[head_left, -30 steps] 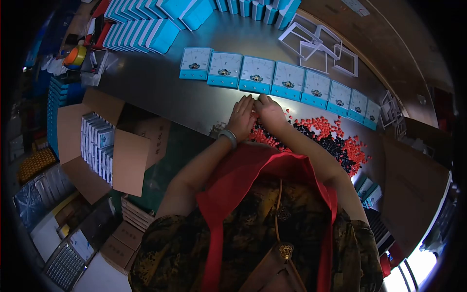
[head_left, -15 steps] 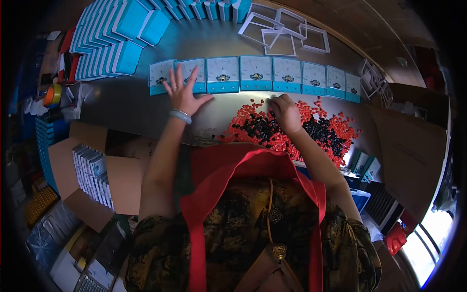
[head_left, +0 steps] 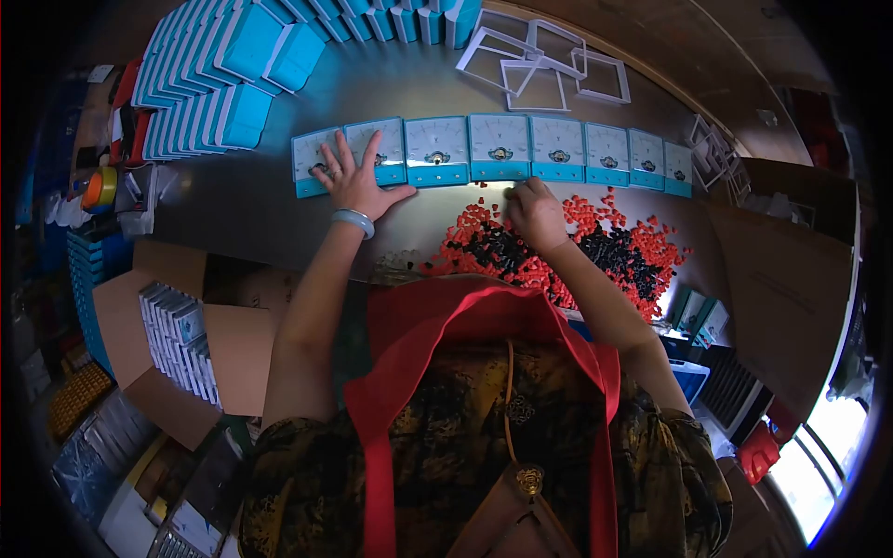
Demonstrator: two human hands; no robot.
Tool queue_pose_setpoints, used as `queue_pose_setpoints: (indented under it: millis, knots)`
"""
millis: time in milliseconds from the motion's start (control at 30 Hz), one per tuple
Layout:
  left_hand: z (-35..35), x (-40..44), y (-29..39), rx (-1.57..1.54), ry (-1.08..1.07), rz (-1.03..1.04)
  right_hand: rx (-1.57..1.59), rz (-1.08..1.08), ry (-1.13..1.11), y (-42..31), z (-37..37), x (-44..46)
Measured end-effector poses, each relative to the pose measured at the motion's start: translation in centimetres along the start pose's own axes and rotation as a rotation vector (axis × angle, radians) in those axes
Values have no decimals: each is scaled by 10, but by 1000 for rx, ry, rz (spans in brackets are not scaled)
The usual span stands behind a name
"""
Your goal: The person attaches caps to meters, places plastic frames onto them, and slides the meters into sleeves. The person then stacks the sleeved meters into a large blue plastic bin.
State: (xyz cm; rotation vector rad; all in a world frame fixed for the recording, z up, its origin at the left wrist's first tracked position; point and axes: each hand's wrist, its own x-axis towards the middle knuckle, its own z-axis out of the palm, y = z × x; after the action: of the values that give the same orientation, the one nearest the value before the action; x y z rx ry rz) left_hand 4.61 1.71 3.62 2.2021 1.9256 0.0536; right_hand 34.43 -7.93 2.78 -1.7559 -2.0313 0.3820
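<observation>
A row of several teal and white meters (head_left: pixel 436 149) stands on the metal table. My left hand (head_left: pixel 356 186), a bracelet at its wrist, lies with spread fingers over the two leftmost meters. My right hand (head_left: pixel 537 214) is closed, fingertips together just below the middle meters; what it pinches, if anything, is hidden. Red pieces (head_left: pixel 642 244) and black pieces (head_left: pixel 609 256) lie in a loose heap around and below my right hand. Small clear pieces (head_left: pixel 395 264) sit near the table's front edge, left of the heap.
Stacked teal cases (head_left: pixel 251 42) fill the back left. White frames (head_left: pixel 605 76) lie at the back, and more frames (head_left: pixel 718 158) at the right. An open carton (head_left: pixel 239 358) holding meter parts (head_left: pixel 181 344) stands left of my left arm.
My left hand has left my right hand and moved left onto the row, its fingers spread. The left part of the row has shifted slightly toward me since the last frame.
</observation>
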Motion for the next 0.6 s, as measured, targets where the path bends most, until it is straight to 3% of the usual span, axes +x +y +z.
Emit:
queue_pose_setpoints:
  millis: [67, 267, 367, 433, 500, 600]
  knots:
    - [8, -1, 4, -17, 39, 6, 149, 96, 66, 3, -16, -2]
    - [10, -7, 10, -84, 207, 68, 144, 346, 303, 57, -46, -4]
    - [2, -18, 46, -335, 407, 447, 179, 334, 286, 64, -39, 4]
    - [24, -26, 69, -515, 229, 503, 193, 305, 257, 62, -36, 6]
    - [34, -31, 93, -505, 261, 469, 87, 310, 216, 60, -35, 10]
    - [52, -35, 103, -422, 131, 385, 30, 273, 185, 51, -38, 12]
